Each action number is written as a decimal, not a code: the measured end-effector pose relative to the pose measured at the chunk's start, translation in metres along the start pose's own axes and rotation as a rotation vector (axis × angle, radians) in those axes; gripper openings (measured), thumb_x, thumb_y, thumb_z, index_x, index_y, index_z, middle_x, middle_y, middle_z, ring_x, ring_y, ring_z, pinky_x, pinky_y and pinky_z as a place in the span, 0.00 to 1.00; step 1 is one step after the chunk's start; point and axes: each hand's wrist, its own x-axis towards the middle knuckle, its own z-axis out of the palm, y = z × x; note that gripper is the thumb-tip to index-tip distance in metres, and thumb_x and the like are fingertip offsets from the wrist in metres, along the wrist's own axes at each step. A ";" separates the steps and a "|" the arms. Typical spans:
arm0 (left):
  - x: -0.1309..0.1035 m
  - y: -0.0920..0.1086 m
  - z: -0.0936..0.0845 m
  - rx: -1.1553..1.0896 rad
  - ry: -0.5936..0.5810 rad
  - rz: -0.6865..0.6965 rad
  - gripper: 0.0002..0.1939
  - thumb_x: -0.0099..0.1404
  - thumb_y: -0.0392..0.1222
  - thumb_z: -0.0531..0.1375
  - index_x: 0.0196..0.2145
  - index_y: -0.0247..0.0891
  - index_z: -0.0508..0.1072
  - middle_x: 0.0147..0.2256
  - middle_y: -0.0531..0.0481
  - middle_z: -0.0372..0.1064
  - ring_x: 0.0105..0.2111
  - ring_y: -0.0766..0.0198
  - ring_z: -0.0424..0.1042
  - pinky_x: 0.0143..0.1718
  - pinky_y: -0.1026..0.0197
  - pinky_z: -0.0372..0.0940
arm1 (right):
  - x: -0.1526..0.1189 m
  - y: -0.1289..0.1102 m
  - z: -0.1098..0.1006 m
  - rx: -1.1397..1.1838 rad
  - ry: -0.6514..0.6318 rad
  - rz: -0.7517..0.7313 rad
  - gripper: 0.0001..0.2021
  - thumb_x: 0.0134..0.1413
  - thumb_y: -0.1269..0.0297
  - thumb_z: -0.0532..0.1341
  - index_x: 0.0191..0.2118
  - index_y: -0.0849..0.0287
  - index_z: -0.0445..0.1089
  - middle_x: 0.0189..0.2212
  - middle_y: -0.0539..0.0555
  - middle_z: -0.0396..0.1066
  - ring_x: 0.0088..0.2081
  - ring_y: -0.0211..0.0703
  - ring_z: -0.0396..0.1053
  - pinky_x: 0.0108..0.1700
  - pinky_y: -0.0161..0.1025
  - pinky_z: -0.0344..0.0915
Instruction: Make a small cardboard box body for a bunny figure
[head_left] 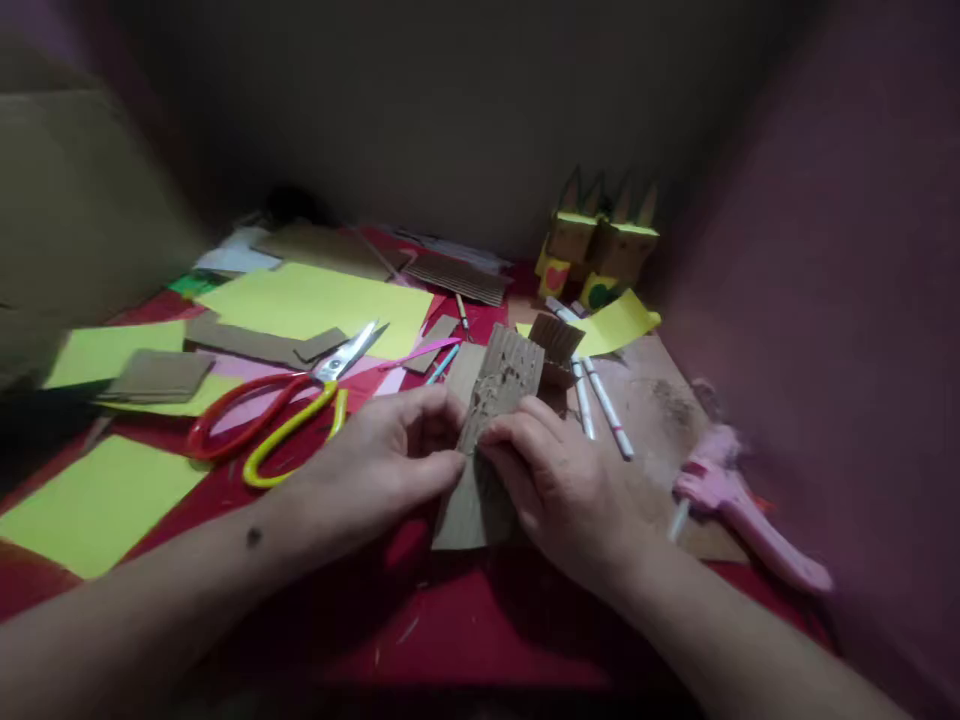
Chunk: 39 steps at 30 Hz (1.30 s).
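Between the left hand (397, 440) and right hand (559, 465), both pinching its near end, slants a scuffed cardboard strip (510, 370).

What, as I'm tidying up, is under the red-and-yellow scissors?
Under the scissors, pink paper shows through the red handle loop and red tabletop through the yellow one. The blade tips overlap a large yellow sheet. Whatever the scissors cover is hidden.

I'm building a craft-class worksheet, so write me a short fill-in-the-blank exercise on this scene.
1. The left hand and right hand hold corrugated ____.
2. The scissors have one red handle and one ____ handle.
3. The scissors lie nearer the ____ hand.

Missing words: cardboard; yellow; left.
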 end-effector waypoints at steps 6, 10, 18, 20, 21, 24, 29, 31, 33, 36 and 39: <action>-0.002 0.003 0.001 -0.080 0.048 -0.137 0.05 0.54 0.34 0.64 0.30 0.36 0.70 0.24 0.57 0.72 0.24 0.69 0.70 0.25 0.70 0.67 | -0.004 0.004 0.004 -0.111 -0.021 -0.026 0.13 0.65 0.74 0.51 0.32 0.63 0.70 0.27 0.56 0.68 0.28 0.43 0.63 0.30 0.40 0.58; 0.000 0.005 -0.001 -0.101 0.098 -0.101 0.06 0.54 0.35 0.65 0.31 0.36 0.71 0.27 0.54 0.76 0.27 0.66 0.74 0.30 0.66 0.71 | -0.003 0.001 -0.001 0.054 0.025 0.070 0.09 0.61 0.77 0.52 0.34 0.63 0.68 0.28 0.54 0.66 0.29 0.41 0.64 0.30 0.37 0.60; -0.001 0.006 0.005 -0.004 0.118 -0.039 0.06 0.55 0.36 0.65 0.31 0.34 0.71 0.27 0.53 0.75 0.28 0.67 0.73 0.28 0.69 0.69 | -0.004 -0.003 0.003 0.014 0.113 0.072 0.04 0.61 0.72 0.60 0.39 0.67 0.71 0.29 0.53 0.67 0.29 0.39 0.64 0.32 0.35 0.62; -0.002 0.004 0.007 0.002 0.104 -0.015 0.06 0.55 0.36 0.64 0.31 0.34 0.71 0.27 0.53 0.74 0.28 0.67 0.73 0.28 0.69 0.69 | -0.004 -0.002 0.007 -0.028 0.126 0.050 0.04 0.61 0.72 0.59 0.38 0.66 0.71 0.29 0.53 0.67 0.28 0.38 0.64 0.32 0.35 0.62; -0.002 0.003 0.007 0.001 0.089 -0.006 0.05 0.55 0.36 0.64 0.31 0.35 0.71 0.27 0.53 0.74 0.28 0.68 0.73 0.28 0.69 0.69 | -0.004 -0.001 0.009 -0.051 0.130 0.034 0.04 0.61 0.73 0.59 0.37 0.65 0.71 0.28 0.53 0.68 0.28 0.39 0.64 0.31 0.35 0.62; -0.003 -0.001 0.006 -0.027 0.041 0.031 0.04 0.57 0.35 0.63 0.31 0.35 0.71 0.27 0.54 0.75 0.28 0.68 0.73 0.28 0.70 0.69 | -0.003 0.001 0.012 -0.137 0.132 -0.003 0.08 0.64 0.74 0.56 0.33 0.63 0.70 0.26 0.52 0.68 0.27 0.39 0.64 0.31 0.36 0.62; -0.003 -0.002 0.005 -0.030 0.021 -0.019 0.04 0.56 0.35 0.63 0.31 0.35 0.71 0.26 0.54 0.75 0.28 0.68 0.74 0.29 0.69 0.69 | -0.002 0.005 0.005 -0.127 0.198 0.044 0.07 0.63 0.74 0.55 0.34 0.62 0.68 0.27 0.53 0.68 0.28 0.39 0.66 0.31 0.35 0.64; -0.003 0.000 0.005 -0.018 0.023 -0.032 0.04 0.56 0.36 0.63 0.31 0.36 0.70 0.27 0.53 0.75 0.29 0.67 0.74 0.30 0.68 0.70 | -0.001 0.005 0.002 -0.080 0.214 0.058 0.05 0.62 0.74 0.56 0.35 0.62 0.68 0.28 0.53 0.69 0.29 0.38 0.67 0.32 0.34 0.66; -0.003 0.001 0.005 0.002 0.029 -0.043 0.05 0.56 0.36 0.63 0.31 0.36 0.70 0.27 0.53 0.74 0.29 0.66 0.74 0.31 0.67 0.70 | 0.000 0.005 0.000 -0.069 0.192 0.049 0.04 0.62 0.74 0.57 0.37 0.64 0.70 0.29 0.54 0.69 0.29 0.39 0.67 0.33 0.34 0.66; -0.004 0.000 0.004 0.041 0.015 -0.041 0.05 0.56 0.36 0.63 0.31 0.36 0.70 0.27 0.53 0.74 0.29 0.66 0.73 0.29 0.68 0.69 | -0.001 0.003 0.002 -0.102 0.135 0.022 0.05 0.61 0.73 0.58 0.38 0.68 0.72 0.30 0.57 0.70 0.28 0.41 0.68 0.31 0.36 0.67; -0.005 -0.005 0.003 0.052 0.000 -0.005 0.03 0.58 0.35 0.61 0.32 0.37 0.70 0.28 0.54 0.74 0.29 0.67 0.72 0.29 0.69 0.68 | -0.001 0.002 0.003 -0.174 0.102 -0.030 0.08 0.63 0.74 0.56 0.37 0.69 0.73 0.29 0.58 0.71 0.28 0.43 0.68 0.30 0.38 0.66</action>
